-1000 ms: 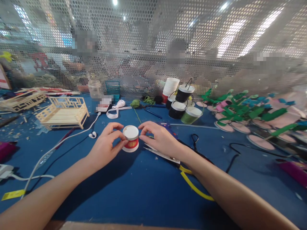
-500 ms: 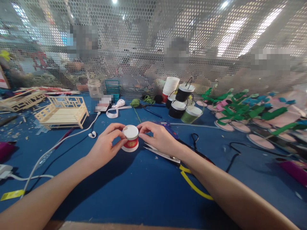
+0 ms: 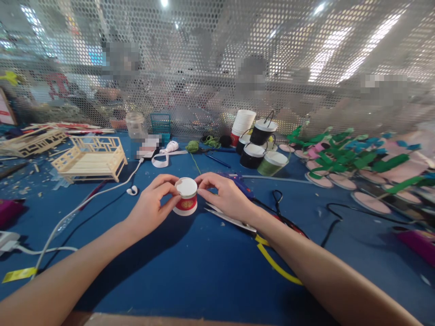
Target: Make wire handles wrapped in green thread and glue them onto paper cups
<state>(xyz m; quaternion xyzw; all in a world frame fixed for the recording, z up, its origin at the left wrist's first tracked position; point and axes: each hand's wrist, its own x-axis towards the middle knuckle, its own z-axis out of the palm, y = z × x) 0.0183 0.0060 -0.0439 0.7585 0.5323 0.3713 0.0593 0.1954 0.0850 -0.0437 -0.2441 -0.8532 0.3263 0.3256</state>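
Observation:
A small upside-down paper cup [image 3: 186, 195], white with a red band and a gold mark, stands on the blue table [image 3: 190, 271]. My left hand [image 3: 151, 209] pinches its left side with thumb and fingers. From the other side my right hand [image 3: 227, 195] pinches the cup's upper rim. Both hands rest low over the table, with the cup between them.
Scissors [image 3: 234, 219] and a yellow strip [image 3: 277, 267] lie under my right forearm. A white cable [image 3: 84, 203] runs at left. A stick-built bench [image 3: 91, 158] stands back left; stacked cups and dark pots [image 3: 260, 145] back centre; green paper flowers [image 3: 353, 158] right. A perforated screen stands behind, people beyond it.
Nothing has visibly changed beyond a slight shift of the view; both hands keep the same pinch on the cup.

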